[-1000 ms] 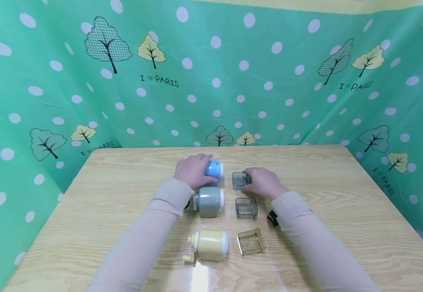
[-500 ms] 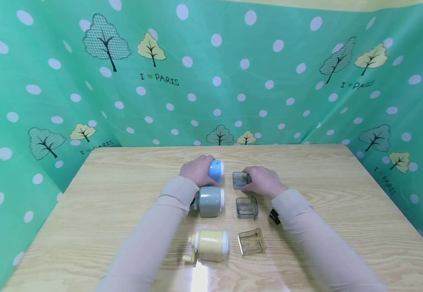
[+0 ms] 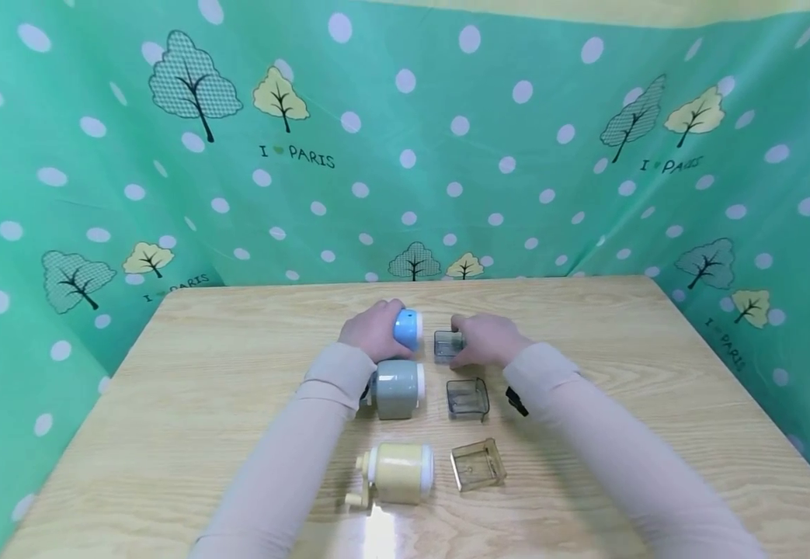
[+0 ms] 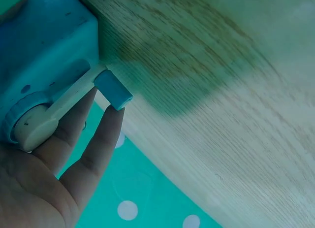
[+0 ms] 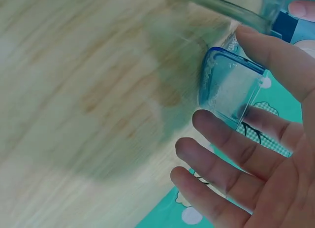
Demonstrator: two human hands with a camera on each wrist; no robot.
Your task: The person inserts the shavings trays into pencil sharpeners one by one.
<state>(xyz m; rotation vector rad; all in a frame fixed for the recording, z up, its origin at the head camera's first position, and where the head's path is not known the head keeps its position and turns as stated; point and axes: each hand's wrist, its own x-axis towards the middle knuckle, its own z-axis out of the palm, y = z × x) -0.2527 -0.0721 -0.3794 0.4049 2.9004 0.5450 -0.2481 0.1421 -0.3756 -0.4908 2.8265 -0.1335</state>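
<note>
My left hand [image 3: 370, 332] grips a blue crank pencil sharpener [image 3: 408, 329], which lies at the far middle of the table with its white end facing right. In the left wrist view its pale crank arm [image 4: 74, 92] ends in a blue knob [image 4: 114, 89], touched by a fingertip. A clear shavings drawer [image 3: 444, 347] is pinched between the thumb and fingers of my right hand [image 3: 490, 339], a short gap right of the blue sharpener. In the right wrist view the drawer [image 5: 231, 87] shows a blue-tinted rim, and the other fingers spread loosely.
Nearer to me lie a grey sharpener [image 3: 398, 390] and a cream sharpener [image 3: 399, 473]. To their right sit a smoky drawer [image 3: 467, 399] and an amber drawer [image 3: 478, 466]. A green dotted curtain [image 3: 408, 217] hangs behind the wooden table [image 3: 237, 373].
The right hand has brought the clear drawer a little left, and the left hand has shifted the blue sharpener slightly right, so the gap between them is narrower. The head view has shifted slightly.
</note>
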